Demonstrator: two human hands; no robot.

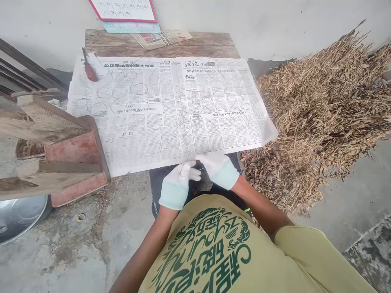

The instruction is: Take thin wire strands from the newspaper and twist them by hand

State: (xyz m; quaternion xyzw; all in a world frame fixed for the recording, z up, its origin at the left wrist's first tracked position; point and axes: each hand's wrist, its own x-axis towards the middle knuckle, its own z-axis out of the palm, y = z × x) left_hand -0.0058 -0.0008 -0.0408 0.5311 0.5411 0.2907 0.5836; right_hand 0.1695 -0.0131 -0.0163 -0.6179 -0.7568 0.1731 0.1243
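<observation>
Thin strand sits between the hands, just off the newspaper's near edge. Left hand half-curled, right hand more folded; can't tell which grips it. Gloves may dull feel, so it could slip; pulling hard might snap it. Right fingertips hidden, strand ends unclear, calendar cut off.

thin strand between the hands

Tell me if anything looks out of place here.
The dry stalks look messy, strewn loosely over the floor beside the newspaper. A red-handled tool lies slanted near the newspaper's upper-left corner.
</observation>
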